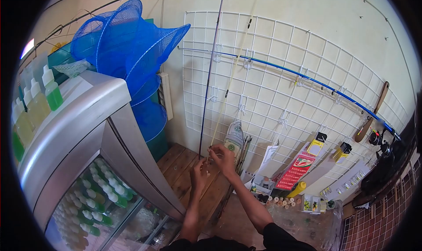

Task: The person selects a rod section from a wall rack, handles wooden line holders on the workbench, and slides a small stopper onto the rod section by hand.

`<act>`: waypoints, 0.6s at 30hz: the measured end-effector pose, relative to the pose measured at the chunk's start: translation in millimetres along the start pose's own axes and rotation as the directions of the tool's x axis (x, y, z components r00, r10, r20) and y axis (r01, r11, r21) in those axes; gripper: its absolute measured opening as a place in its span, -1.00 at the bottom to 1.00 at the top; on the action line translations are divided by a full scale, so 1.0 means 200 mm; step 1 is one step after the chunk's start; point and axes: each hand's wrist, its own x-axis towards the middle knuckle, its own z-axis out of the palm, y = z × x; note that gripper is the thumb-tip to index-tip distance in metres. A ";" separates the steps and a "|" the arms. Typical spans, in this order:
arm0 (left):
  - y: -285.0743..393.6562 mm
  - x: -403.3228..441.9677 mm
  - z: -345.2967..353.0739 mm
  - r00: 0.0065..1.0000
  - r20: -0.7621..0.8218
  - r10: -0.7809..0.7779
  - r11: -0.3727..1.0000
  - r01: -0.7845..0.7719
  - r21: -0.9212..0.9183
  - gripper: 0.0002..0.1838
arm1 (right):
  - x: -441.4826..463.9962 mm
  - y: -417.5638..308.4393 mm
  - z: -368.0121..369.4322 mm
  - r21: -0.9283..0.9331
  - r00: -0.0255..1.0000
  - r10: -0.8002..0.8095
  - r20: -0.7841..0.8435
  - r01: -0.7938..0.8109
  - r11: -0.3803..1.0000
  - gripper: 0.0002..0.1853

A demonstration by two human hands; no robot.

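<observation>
Both my hands are close together above a wooden bench (173, 165). My right hand (224, 159) is closed in a pinch at the lower end of a thin pale yellow fishing rod (231, 77), which rises toward the wall. Just left of and below it, my left hand (199, 175) is closed too, its fingertips by the lower end of a dark fishing rod (208, 81). Whether they grip that rod or something small is hidden. Behind the right hand stands a printed white and green bag (234, 136).
A silver-framed display cabinet (81, 108) with green-capped bottles stands close on the left. Blue mesh keep nets (127, 48) hang behind it. A white wire grid (272, 70) carries a blue fishing rod (303, 77). Red packets (295, 172) hang lower right.
</observation>
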 end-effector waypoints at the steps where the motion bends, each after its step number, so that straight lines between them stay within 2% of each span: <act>1: 0.02 0.00 0.00 1.000 0.000 -0.006 1.000 0.006 -0.001 -0.76 | 0.00 0.01 0.01 -0.001 1.000 0.005 0.003 -0.005 1.000 -0.87; 3: 0.04 0.01 0.00 0.999 -0.032 0.040 0.999 -0.040 -0.003 -0.78 | 0.03 0.02 0.02 -0.059 0.999 -0.051 -0.007 0.051 0.997 -0.86; 9: 0.03 0.06 0.02 0.996 -0.062 0.062 0.995 -0.057 0.081 -0.79 | 0.09 0.06 0.04 -0.026 1.000 -0.010 -0.007 0.009 1.000 -0.86; 16: 0.04 0.06 0.04 0.990 -0.075 0.115 0.993 -0.112 0.040 -0.78 | 0.09 0.04 0.05 -0.021 0.999 -0.032 -0.027 0.032 0.999 -0.88; 18: 0.00 0.07 0.06 0.998 -0.046 0.049 0.999 -0.049 0.012 -0.78 | 0.09 0.04 0.04 -0.023 0.999 -0.035 -0.028 0.034 0.999 -0.88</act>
